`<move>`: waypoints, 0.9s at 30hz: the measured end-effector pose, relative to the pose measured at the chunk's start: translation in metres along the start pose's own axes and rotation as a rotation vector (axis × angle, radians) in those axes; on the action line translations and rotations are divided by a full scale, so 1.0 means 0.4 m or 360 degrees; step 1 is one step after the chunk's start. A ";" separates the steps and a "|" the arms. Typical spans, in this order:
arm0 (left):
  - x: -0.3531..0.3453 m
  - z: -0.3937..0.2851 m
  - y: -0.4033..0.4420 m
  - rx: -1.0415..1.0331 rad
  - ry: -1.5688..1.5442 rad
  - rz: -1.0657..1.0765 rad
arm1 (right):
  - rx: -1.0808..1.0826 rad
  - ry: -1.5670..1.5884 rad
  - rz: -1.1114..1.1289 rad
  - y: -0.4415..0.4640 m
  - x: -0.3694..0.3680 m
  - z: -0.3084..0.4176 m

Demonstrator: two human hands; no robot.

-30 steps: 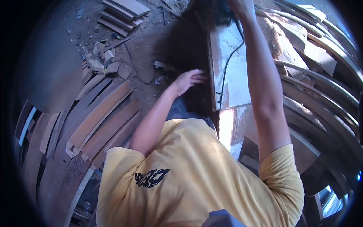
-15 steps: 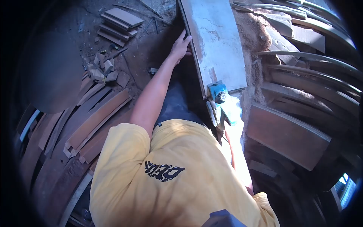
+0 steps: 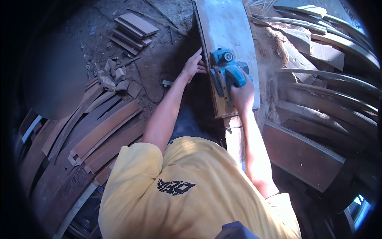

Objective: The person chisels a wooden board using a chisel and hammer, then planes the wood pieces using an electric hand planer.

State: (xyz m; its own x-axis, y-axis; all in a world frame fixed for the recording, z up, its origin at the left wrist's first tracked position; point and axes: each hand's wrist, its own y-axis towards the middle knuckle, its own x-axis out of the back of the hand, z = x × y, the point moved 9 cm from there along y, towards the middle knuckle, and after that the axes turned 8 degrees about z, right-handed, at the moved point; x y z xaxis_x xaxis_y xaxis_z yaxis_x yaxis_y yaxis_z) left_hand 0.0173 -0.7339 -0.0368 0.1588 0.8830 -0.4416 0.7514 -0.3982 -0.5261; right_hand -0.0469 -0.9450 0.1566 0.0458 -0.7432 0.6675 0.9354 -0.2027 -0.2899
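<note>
A teal electric hand planer (image 3: pixel 232 71) sits on the near part of a wide wooden board (image 3: pixel 229 24). My right hand (image 3: pixel 243 93) is closed around the planer's rear handle. The board's top is pale and brightly lit, and its near end lies toward my body. At the board's left edge is my left hand (image 3: pixel 192 67), fingers stretched out and apart against or very near the side. Shadow below the edge hides whether the fingertips reach under it.
A small stack of boards (image 3: pixel 133 30) and wood offcuts (image 3: pixel 111 75) lie on the dusty ground at left. Curved wooden pieces (image 3: pixel 107 133) are piled at lower left. More curved strips (image 3: pixel 334 79) fill the right, beside sawdust (image 3: pixel 274 44) and a brown panel (image 3: pixel 302 155).
My right hand has pushed the planer forward from the board's near end onto its surface. My left hand stays by the left edge, its thumb no longer over the top. The view has shifted slightly.
</note>
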 end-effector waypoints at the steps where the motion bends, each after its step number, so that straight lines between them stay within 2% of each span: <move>1: 0.003 0.007 0.003 0.0002 -0.0013 0.0014 | 0.0004 -0.0004 0.0009 0.041 -0.004 0.024; 10: -0.026 -0.030 -0.029 0.0064 0.0048 0.0020 | 0.0237 -0.0038 0.0006 0.331 -0.052 0.177; 20: -0.029 -0.011 -0.031 0.0102 -0.0062 0.0010 | 0.0331 -0.0101 -0.0047 0.585 -0.094 0.313; 23: -0.033 -0.022 -0.037 0.0074 0.0075 -0.0081 | 0.0366 -0.0123 -0.0097 0.640 -0.087 0.368; 25: -0.042 -0.062 -0.051 0.0084 0.0878 -0.0160 | 0.0320 -0.0236 -0.0167 0.693 -0.089 0.382; 27: -0.042 -0.068 -0.054 0.0015 0.0941 -0.0225 | 0.0217 -0.0300 -0.0081 0.806 -0.124 0.359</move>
State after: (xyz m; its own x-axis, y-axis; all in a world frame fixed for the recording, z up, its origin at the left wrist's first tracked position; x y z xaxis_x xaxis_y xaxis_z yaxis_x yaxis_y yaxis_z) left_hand 0.0159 -0.7333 0.0018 0.3885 0.9148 0.1103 0.7860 -0.2666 -0.5578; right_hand 0.3027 -0.8818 0.1285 0.0500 -0.5995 0.7988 0.9763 -0.1394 -0.1658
